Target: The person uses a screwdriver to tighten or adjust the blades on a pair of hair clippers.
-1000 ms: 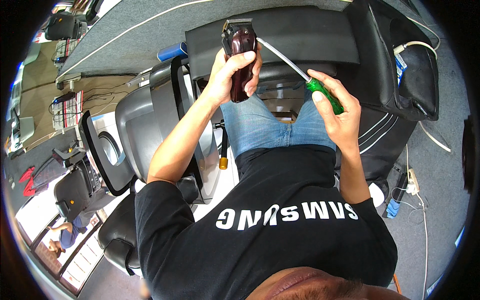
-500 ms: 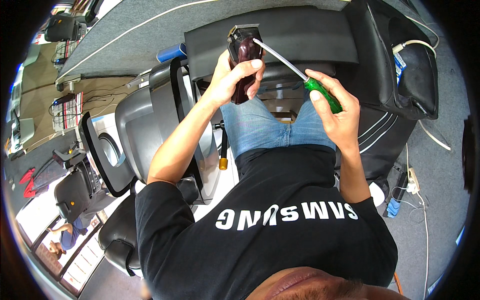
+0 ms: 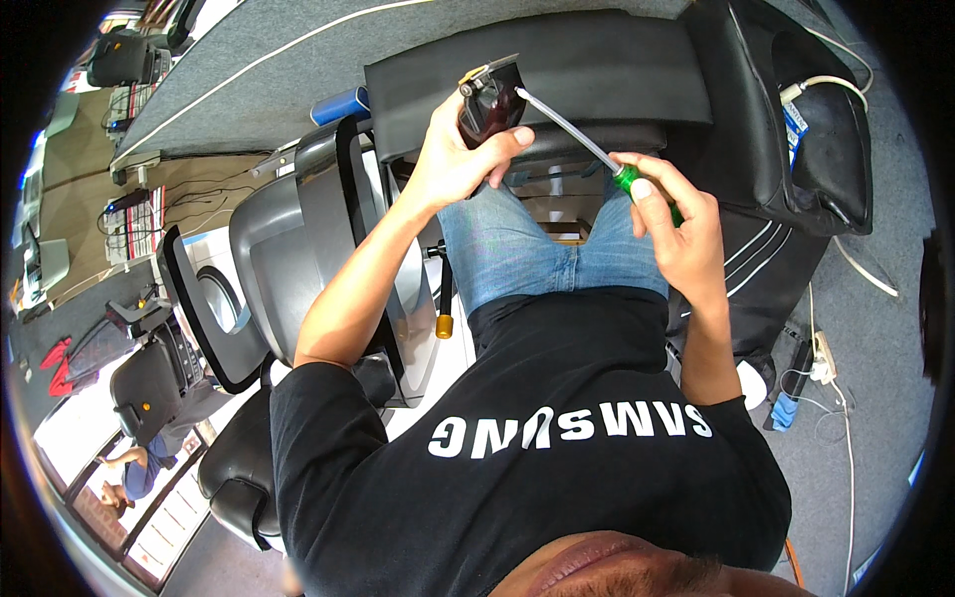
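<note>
Holding the dark red hair clipper tight in our left hand, we have tipped it a bit more, while our right hand keeps its grip closed on the green screwdriver, tip at the blade end.

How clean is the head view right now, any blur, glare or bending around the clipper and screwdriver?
Head view: the clipper in the left hand and the screwdriver in the right hand are sharp and evenly lit; a small glint on the clipper body; straight edges bow toward the black rim; bright washout at lower left.
</note>
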